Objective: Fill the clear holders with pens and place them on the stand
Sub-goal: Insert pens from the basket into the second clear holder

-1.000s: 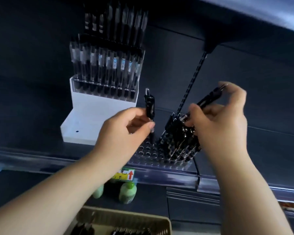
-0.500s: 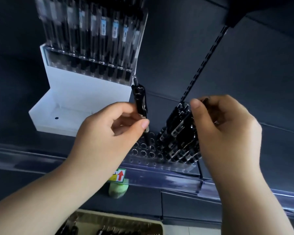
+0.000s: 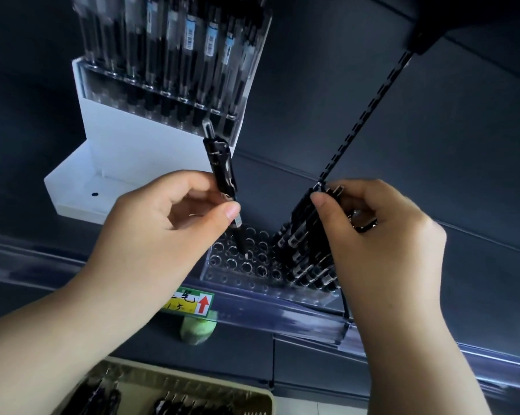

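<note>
My left hand [image 3: 175,217] pinches a black pen [image 3: 221,172] upright, its tip down among the empty holes of the clear holder [image 3: 246,260] on the shelf. My right hand [image 3: 372,235] grips the tops of several black pens [image 3: 306,250] that stand in the holder's right side. Behind, on the white stand [image 3: 109,163], another clear holder [image 3: 175,64] is full of pens.
A slotted black upright [image 3: 369,106] runs up the dark back panel. A clear shelf rail carries a yellow-green price label [image 3: 191,302]. Below are a green bottle [image 3: 197,327] and a beige basket [image 3: 193,387] with more pens.
The left hand lowered its pen into the holder's holes. The right hand came down from a raised pen onto the pens in the holder. The view moved closer.
</note>
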